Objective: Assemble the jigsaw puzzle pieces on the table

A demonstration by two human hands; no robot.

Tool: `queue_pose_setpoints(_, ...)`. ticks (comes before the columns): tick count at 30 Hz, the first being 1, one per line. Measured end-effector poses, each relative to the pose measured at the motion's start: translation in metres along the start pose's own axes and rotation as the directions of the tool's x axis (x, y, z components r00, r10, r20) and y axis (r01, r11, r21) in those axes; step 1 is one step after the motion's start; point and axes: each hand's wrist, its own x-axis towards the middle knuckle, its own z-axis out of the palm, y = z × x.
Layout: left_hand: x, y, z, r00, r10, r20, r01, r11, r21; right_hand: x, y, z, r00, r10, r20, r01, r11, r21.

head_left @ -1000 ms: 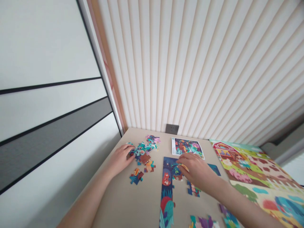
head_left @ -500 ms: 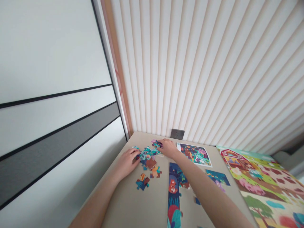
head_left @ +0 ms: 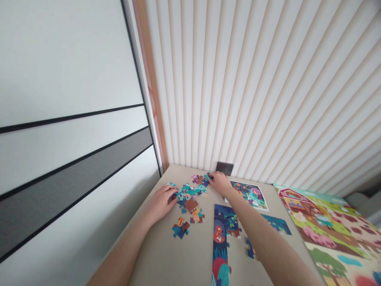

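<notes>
A loose heap of jigsaw puzzle pieces point(head_left: 190, 192) lies near the far left corner of the table. My left hand point(head_left: 163, 201) rests at the heap's left edge, fingers stretched over the pieces with the thumb apart. At the heap's far right end, my right hand point(head_left: 220, 184) has its fingertips bent down onto a dark blue puzzle piece point(head_left: 211, 178), partly hidden by them. Closer to me lie a piece with an orange figure point(head_left: 197, 215) and a separate blue and brown piece point(head_left: 180, 228). A joined puzzle strip point(head_left: 219, 234) runs toward me below my right forearm.
A printed reference picture point(head_left: 250, 194) lies behind my right forearm, which crosses its edge. Another joined blue section point(head_left: 278, 224) is partly covered by that arm. A farm-scene puzzle point(head_left: 333, 226) covers the right side. A wall socket point(head_left: 224, 168) sits at the table's back edge.
My right hand has moved right, and the pieces at the heap's far end are spread out more that way. My left hand has stayed at the heap. The view has shifted slightly.
</notes>
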Motion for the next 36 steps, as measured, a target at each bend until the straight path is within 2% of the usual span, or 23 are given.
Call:
queue_pose_setpoints(9, 0.002, 0.0, 0.001, 1.0, 0.021, -0.012, -0.021, 1.0, 0.012, 0.012, -0.034, 0.005, 0.987, -0.152, 0.048, 0.151, 0.988, 0.022)
queue_pose_setpoints(16, 0.001, 0.0, 0.001, 1.0, 0.016, -0.001, -0.016, 1.0, 0.012, 0.024, -0.041, 0.006, 0.969, -0.232, 0.088, 0.223, 0.97, 0.096)
queue_pose_setpoints(21, 0.002, -0.002, 0.003, 1.0, 0.015, -0.006, -0.015, 1.0, 0.01, 0.019, -0.056, -0.003, 0.961, -0.278, -0.01, 0.273, 0.937, 0.219)
queue_pose_setpoints(24, 0.002, -0.005, 0.006, 1.0, 0.023, -0.003, -0.023, 0.999, 0.03, 0.011, -0.073, -0.014, 0.938, -0.336, -0.089, 0.347, 0.886, 0.306)
queue_pose_setpoints(26, 0.002, -0.007, 0.007, 1.0, 0.028, -0.004, -0.028, 0.999, 0.034, -0.006, -0.081, -0.024, 0.907, -0.405, -0.119, 0.42, 0.836, 0.354)
queue_pose_setpoints(28, 0.002, -0.008, 0.008, 1.0, 0.027, -0.009, -0.027, 0.999, 0.035, -0.038, -0.081, -0.037, 0.867, -0.482, -0.125, 0.49, 0.783, 0.384)
queue_pose_setpoints(29, 0.002, -0.009, 0.009, 1.0, 0.026, -0.012, -0.025, 0.999, 0.037, -0.059, -0.078, -0.044, 0.848, -0.517, -0.119, 0.518, 0.76, 0.392)
queue_pose_setpoints(31, 0.001, -0.008, 0.01, 1.0, 0.025, -0.012, -0.024, 0.998, 0.051, -0.106, -0.066, -0.058, 0.777, -0.623, -0.092, 0.598, 0.684, 0.417)
queue_pose_setpoints(32, 0.0, -0.006, 0.01, 1.0, 0.027, -0.011, -0.026, 0.998, 0.063, -0.131, -0.057, -0.065, 0.762, -0.642, -0.079, 0.61, 0.672, 0.42)
queue_pose_setpoints(33, -0.001, -0.004, 0.01, 1.0, 0.027, -0.014, -0.026, 0.997, 0.078, -0.154, -0.048, -0.071, 0.752, -0.658, -0.049, 0.614, 0.671, 0.416)
queue_pose_setpoints(36, -0.001, 0.009, 0.007, 0.998, 0.038, -0.042, -0.032, 0.992, 0.123, -0.209, -0.019, -0.08, 0.779, -0.626, 0.036, 0.565, 0.725, 0.395)
